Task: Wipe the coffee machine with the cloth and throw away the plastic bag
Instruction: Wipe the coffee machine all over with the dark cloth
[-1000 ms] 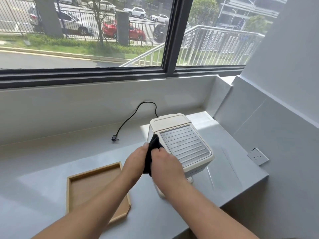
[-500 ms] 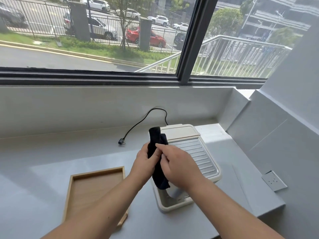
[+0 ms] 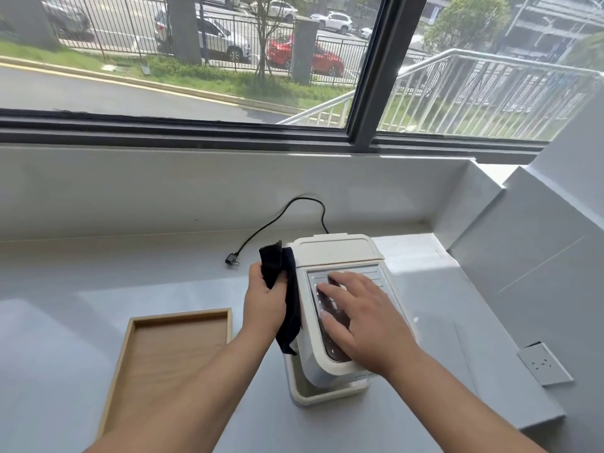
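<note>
The left hand [image 3: 264,300] is clenched around a dark cloth [image 3: 282,289], which is gripped near its upper end so that a short tuft stands above the fist and a longer tail hangs down against the left flank of the coffee machine [image 3: 340,256]; held this way, the cloth lies ready to be drawn along that side wall. The right hand [image 3: 362,325] grasps nothing: it is spread flat, palm down, on the ribbed top plate of the machine, most likely to steady the light casing while the other hand rubs. The machine stands on the grey worktop [image 3: 98,279], near its right-hand end and just in front of the low white wall under the window [image 3: 196,60]. Its black power cord [image 3: 277,217] loops back from the rear of the casing and ends in a plug [image 3: 231,258] lying loose on the worktop, unconnected and therefore posing no hazard during wiping, though it lies near the left elbow's path. An empty wooden tray [image 3: 130,341] sits to the left of the machine, just beside the left forearm and clear of the wiping area. A wall socket [image 3: 544,362] is set in the panel at lower right. The plastic bag named in the task is not visible anywhere in this view, nor is a bin; that step appears not yet begun.
</note>
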